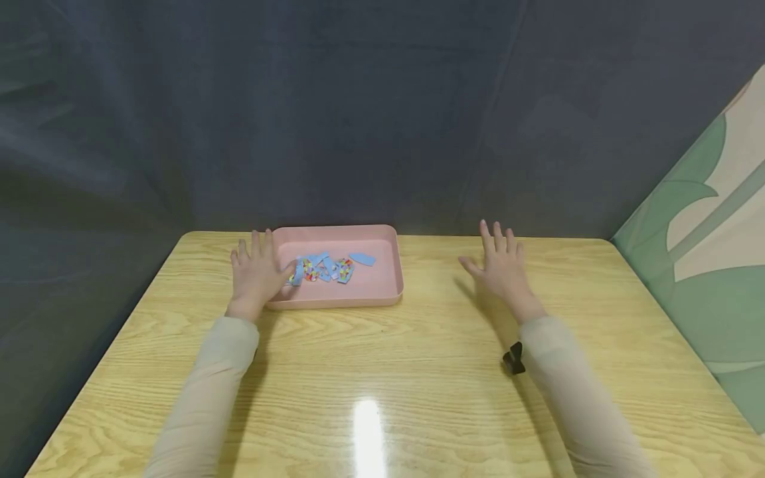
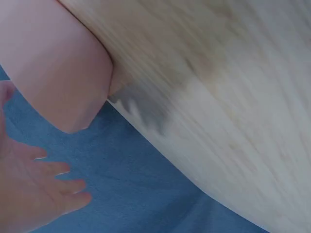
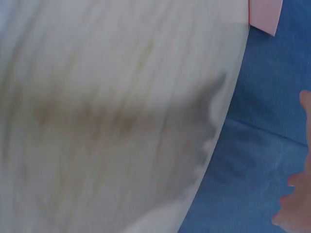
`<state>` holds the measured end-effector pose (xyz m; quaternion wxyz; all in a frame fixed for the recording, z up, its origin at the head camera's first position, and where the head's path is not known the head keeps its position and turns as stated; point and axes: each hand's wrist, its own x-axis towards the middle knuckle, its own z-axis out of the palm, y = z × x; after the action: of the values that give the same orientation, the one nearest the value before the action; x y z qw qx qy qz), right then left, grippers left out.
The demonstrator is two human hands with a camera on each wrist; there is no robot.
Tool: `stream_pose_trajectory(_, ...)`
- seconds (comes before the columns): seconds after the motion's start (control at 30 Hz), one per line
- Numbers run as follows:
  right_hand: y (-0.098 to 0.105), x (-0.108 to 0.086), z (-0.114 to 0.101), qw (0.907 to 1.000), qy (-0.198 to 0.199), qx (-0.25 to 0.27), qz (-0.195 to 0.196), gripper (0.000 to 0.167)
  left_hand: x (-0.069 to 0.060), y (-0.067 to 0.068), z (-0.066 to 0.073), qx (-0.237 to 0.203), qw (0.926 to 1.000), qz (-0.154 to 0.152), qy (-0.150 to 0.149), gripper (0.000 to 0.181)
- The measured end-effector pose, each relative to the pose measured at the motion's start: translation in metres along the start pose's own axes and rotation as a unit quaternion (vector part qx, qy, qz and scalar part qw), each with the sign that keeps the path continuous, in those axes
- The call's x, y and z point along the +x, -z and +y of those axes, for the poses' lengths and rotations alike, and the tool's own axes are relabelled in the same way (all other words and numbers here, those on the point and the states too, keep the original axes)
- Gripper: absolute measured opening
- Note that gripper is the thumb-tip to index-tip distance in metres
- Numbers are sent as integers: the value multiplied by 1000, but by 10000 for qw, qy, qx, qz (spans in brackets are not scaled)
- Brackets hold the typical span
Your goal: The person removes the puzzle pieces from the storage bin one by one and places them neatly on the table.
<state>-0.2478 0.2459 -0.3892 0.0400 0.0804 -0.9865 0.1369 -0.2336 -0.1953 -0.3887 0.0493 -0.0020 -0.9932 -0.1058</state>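
A shallow pink tray (image 1: 373, 285) stands at the back of the table, with several flat blue pieces (image 1: 362, 259) and multicoloured patterned pieces (image 1: 345, 269) lying in it, some overlapping. My left hand (image 1: 255, 275) is spread above the tray's left end and hides part of that corner. In the left wrist view the left hand (image 2: 34, 189) shows its fingers apart, beside the tray's outer wall (image 2: 63, 73). Over the table to the right of the tray, my right hand (image 1: 502, 269) hovers with fingers spread and holds nothing. Only its edge (image 3: 299, 199) shows in the right wrist view.
The wooden table (image 1: 370, 358) has a light grain and a bright reflection near the front. A dark curtain (image 1: 382, 113) hangs behind it and along the left. At the right is a green and beige patterned panel (image 1: 711, 252). A black device (image 1: 514, 358) sits at the right wrist.
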Motion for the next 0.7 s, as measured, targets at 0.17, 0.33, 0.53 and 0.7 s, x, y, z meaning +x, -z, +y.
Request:
stream_pose_trajectory(0.17,-8,4,-10,9986,323,173,376,84,0,4,-7,-500,9980,-183,347,76)
stream_pose_trajectory(0.33,-18,8,-24,9924,513,943,595,78,-2,9,-18,-932,9904,-534,873,67)
stream_pose_trajectory(0.53,-25,16,-42,9808,406,1894,205,74,-4,10,-30,-1669,9769,-757,1104,59)
stream_pose_trajectory(0.7,-29,20,-59,9749,485,2172,77,70,-5,9,-37,-2391,9608,-907,1068,55)
